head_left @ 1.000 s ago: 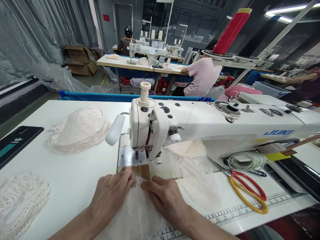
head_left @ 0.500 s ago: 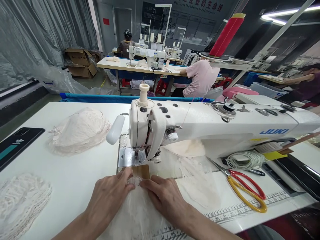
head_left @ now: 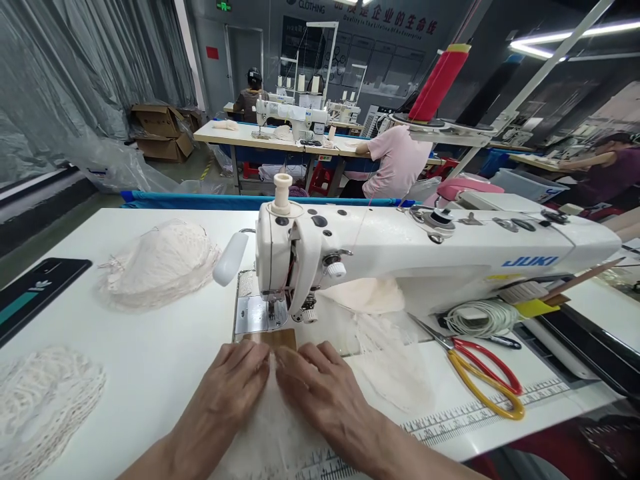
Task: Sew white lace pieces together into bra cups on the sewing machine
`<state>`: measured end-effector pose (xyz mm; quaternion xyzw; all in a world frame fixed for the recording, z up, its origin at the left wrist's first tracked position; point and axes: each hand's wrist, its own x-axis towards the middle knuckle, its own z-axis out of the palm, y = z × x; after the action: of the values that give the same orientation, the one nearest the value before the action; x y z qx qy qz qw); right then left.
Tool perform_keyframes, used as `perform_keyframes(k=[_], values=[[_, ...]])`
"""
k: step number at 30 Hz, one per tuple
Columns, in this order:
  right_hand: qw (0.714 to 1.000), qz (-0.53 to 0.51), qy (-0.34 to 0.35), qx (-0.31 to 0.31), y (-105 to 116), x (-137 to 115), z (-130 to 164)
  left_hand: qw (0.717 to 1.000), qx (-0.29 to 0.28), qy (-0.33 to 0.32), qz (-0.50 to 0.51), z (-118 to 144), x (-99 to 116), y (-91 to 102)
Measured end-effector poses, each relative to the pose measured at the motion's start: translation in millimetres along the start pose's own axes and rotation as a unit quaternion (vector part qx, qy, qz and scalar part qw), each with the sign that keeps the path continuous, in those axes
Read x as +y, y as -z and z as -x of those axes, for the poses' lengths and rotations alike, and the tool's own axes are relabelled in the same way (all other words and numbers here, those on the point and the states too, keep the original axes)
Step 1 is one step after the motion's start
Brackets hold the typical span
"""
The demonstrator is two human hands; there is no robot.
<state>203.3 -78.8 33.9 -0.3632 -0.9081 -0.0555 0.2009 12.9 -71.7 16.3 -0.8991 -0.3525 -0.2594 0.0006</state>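
My left hand (head_left: pixel 227 387) and my right hand (head_left: pixel 323 390) lie side by side on a piece of white lace fabric (head_left: pixel 270 433) at the front of the white table (head_left: pixel 160 347). Both press the fabric flat, fingertips pinching its far edge just short of a small brown pad (head_left: pixel 273 338). Behind the pad are the needle and presser foot (head_left: pixel 273 310) of a white JUKI sewing machine (head_left: pixel 410 257). More sheer lace (head_left: pixel 395 373) spreads to the right of my right hand.
Two piles of lace pieces lie left: one (head_left: pixel 160 263) at mid-table, one (head_left: pixel 43 403) at the front corner. A dark phone (head_left: pixel 35 293) rests at the left edge. Red-and-yellow scissors (head_left: pixel 483 373) and coiled white cord (head_left: pixel 483 320) sit right. Other people sew at tables behind.
Both hands have drawn slightly back toward me with the fabric's edge, and their fingertips are closer together. The view has tilted a little; nothing else moved.
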Motion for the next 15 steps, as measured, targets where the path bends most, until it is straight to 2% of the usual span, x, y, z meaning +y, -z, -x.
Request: perform_keyframes(k=[3, 8, 15], values=[[0.999, -0.021, 0.031, -0.017, 2, -2, 5, 0.999, 0.006, -0.030, -0.017, 5, 0, -5.6], [1.000, -0.019, 0.003, -0.017, 5, -3, 10, 0.995, 0.002, -0.053, -0.081, 10, -1, -10.2], [0.999, 0.034, -0.014, 0.009, -15, 25, -13, 0.997, -0.054, -0.018, -0.059, -23, -28, -0.2]])
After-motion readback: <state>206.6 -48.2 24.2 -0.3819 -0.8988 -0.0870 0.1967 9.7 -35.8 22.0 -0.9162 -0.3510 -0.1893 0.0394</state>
